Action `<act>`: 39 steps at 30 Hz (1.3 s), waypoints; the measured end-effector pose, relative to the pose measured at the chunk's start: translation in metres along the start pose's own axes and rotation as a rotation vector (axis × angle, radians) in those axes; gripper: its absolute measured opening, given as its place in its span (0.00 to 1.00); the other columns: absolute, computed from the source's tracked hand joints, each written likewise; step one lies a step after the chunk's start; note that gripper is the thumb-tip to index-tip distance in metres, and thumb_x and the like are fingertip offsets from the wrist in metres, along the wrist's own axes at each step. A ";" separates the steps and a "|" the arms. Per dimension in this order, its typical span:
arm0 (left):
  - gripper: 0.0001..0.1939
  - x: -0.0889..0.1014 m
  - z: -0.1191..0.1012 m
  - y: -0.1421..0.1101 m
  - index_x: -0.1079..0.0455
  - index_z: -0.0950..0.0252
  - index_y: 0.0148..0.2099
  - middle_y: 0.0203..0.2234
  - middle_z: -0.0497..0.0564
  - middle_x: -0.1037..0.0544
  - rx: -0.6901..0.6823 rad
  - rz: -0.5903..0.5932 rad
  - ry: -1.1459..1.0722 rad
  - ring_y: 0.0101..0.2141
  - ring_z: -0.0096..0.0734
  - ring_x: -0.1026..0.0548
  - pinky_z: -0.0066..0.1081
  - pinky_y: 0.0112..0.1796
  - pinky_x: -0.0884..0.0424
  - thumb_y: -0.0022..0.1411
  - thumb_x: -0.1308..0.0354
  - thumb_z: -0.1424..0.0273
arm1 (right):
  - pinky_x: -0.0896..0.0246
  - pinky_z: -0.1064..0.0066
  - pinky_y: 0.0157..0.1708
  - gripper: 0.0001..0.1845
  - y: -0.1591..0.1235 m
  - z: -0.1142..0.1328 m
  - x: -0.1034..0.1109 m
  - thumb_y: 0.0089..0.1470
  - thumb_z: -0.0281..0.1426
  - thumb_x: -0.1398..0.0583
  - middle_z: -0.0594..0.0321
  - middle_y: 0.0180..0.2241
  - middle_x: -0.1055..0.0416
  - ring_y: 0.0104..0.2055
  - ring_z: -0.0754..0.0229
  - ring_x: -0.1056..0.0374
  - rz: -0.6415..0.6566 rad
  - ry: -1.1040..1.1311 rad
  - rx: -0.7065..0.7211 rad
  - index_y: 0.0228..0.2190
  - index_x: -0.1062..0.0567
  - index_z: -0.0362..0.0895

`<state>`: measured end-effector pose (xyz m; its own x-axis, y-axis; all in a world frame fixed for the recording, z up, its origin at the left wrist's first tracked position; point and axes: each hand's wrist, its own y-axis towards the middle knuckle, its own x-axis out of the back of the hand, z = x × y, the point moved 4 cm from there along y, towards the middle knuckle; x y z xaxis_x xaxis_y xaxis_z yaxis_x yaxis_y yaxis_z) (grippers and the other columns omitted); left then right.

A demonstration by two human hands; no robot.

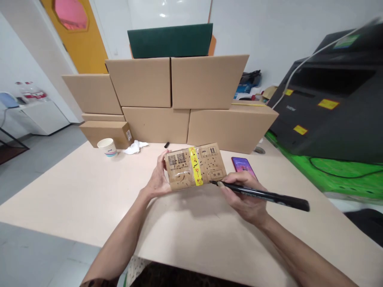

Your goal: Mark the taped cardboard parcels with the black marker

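My left hand [157, 178] grips the left end of a small cardboard box [182, 175], holding it tilted above the table. Printed symbols, two square codes and many short black marks cover the face turned to me. A yellow tape strip [196, 167] crosses that face near its middle. In my right hand [247, 199] is a black marker pen [275, 196], its tip at the box's lower edge, right of the tape. Whether the tip touches the cardboard I cannot tell. A black pen cap [166, 145] lies on the table behind the box.
Large cardboard boxes [155, 123] stand stacked along the table's back, with a dark green box [172, 42] on top. A paper cup [107, 147] and crumpled tissue [135, 147] are at left. Behind my right hand lies a phone [243, 166]. A big black machine [326, 99] stands at right.
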<state>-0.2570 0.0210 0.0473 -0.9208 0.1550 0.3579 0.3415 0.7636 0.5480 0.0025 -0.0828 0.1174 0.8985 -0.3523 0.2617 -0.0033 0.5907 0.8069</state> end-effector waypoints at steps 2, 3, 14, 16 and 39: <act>0.71 0.000 0.001 0.000 0.61 0.57 0.76 0.66 0.66 0.41 -0.009 -0.001 0.009 0.59 0.57 0.30 0.53 0.58 0.31 0.39 0.21 0.52 | 0.36 0.71 0.19 0.10 0.002 -0.003 -0.004 0.53 0.26 0.35 0.69 0.24 0.27 0.20 0.63 0.32 -0.006 -0.025 0.004 0.34 0.29 0.51; 0.71 0.000 0.002 0.000 0.61 0.56 0.76 0.66 0.66 0.41 -0.007 -0.007 0.011 0.59 0.57 0.30 0.53 0.58 0.30 0.40 0.21 0.53 | 0.36 0.71 0.19 0.10 0.003 -0.003 -0.004 0.53 0.26 0.35 0.69 0.24 0.27 0.20 0.62 0.32 -0.003 -0.034 0.017 0.33 0.30 0.51; 0.65 -0.003 -0.004 -0.001 0.59 0.55 0.74 0.69 0.67 0.43 -0.069 0.020 0.086 0.55 0.55 0.27 0.54 0.56 0.28 0.44 0.22 0.59 | 0.29 0.68 0.23 0.14 0.014 0.017 -0.009 0.52 0.22 0.38 0.69 0.23 0.24 0.19 0.60 0.28 0.081 -0.177 0.377 0.37 0.26 0.53; 0.65 -0.001 -0.006 -0.001 0.58 0.55 0.74 0.69 0.67 0.42 -0.080 0.015 0.114 0.55 0.55 0.27 0.55 0.56 0.27 0.43 0.22 0.59 | 0.29 0.68 0.23 0.14 0.014 0.016 -0.010 0.53 0.21 0.38 0.69 0.22 0.24 0.19 0.60 0.28 0.063 -0.198 0.360 0.36 0.26 0.53; 0.62 -0.005 -0.017 0.001 0.58 0.56 0.74 0.64 0.66 0.37 -0.231 -0.019 0.293 0.47 0.46 0.23 0.45 0.45 0.22 0.46 0.24 0.56 | 0.27 0.74 0.25 0.09 0.013 0.009 -0.010 0.57 0.22 0.37 0.68 0.24 0.21 0.21 0.63 0.25 -0.117 -0.321 0.313 0.34 0.27 0.49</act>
<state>-0.2487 0.0103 0.0595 -0.8455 -0.0692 0.5294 0.3896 0.5981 0.7004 -0.0107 -0.0780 0.1296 0.7193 -0.6398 0.2705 -0.0872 0.3032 0.9489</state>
